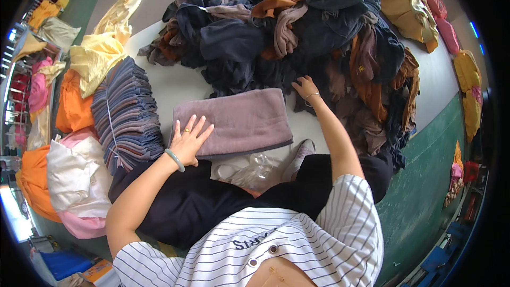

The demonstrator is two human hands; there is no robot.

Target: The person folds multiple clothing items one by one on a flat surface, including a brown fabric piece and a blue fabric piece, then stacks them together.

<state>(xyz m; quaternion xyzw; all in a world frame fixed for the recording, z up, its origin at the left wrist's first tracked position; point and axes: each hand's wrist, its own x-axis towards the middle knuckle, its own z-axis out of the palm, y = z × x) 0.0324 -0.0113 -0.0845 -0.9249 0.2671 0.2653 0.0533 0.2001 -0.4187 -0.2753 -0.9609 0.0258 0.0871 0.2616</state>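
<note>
A folded mauve towel (239, 121) lies on the pale floor sheet in front of me, with a dark layer showing along its lower edge. My left hand (190, 137) rests on the towel's left end, palm down and fingers spread. At the near edge of a big heap of loose cloths (235, 40), my right hand (307, 88) reaches out with slightly bent fingers. It is close to dark cloth, and I see nothing held in it; contact with the cloth is unclear. The heap mixes navy, brown, mauve and rust pieces.
To the left stands a tied stack of folded cloths (125, 115), beside orange fabric (75, 101) and a white bundle (79, 171). Clear plastic (255, 173) lies between my legs. Yellow bundles (406, 6) sit beyond the heap at the right.
</note>
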